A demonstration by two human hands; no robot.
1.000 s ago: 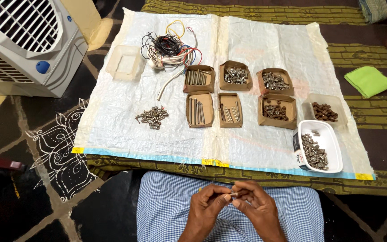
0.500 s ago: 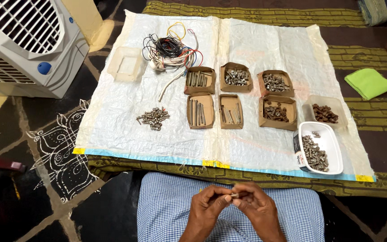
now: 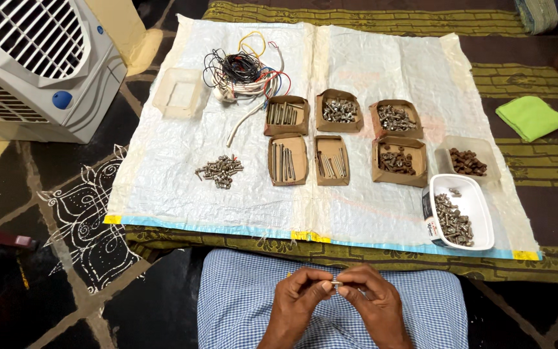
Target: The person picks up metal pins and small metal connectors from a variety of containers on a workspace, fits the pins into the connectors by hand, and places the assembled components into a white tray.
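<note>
Metal screw sits pinched between left hand and right hand fingertips.

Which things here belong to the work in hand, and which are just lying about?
In hand: small metal fastener pinched between left hand and right hand; loose screw pile; cardboard trays of fasteners; white tub of screws.
Lying about: air cooler; green cloth; wire tangle.

Single head view, steep downward look, hands nearest at bottom edge, white sheet beyond.

Labelled white tub, sheet's right
</note>
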